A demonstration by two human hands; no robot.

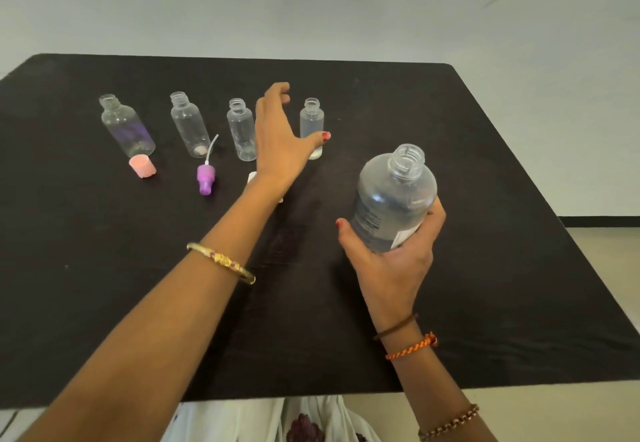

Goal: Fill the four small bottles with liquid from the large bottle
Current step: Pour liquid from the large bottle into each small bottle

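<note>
Big bottle held, small ones waiting

The right hand [391, 254] grips the big bottle [394, 199]; the left hand [280, 136] is spread open near the small bottles [241, 130].

A single head-worn camera looks forward and down from the near edge of a black table [485, 268], close enough that both forearms run in from the bottom of the view. Its wide angle takes in nearly the whole tabletop and a pale wall [311, 1] beyond the far edge.
</note>
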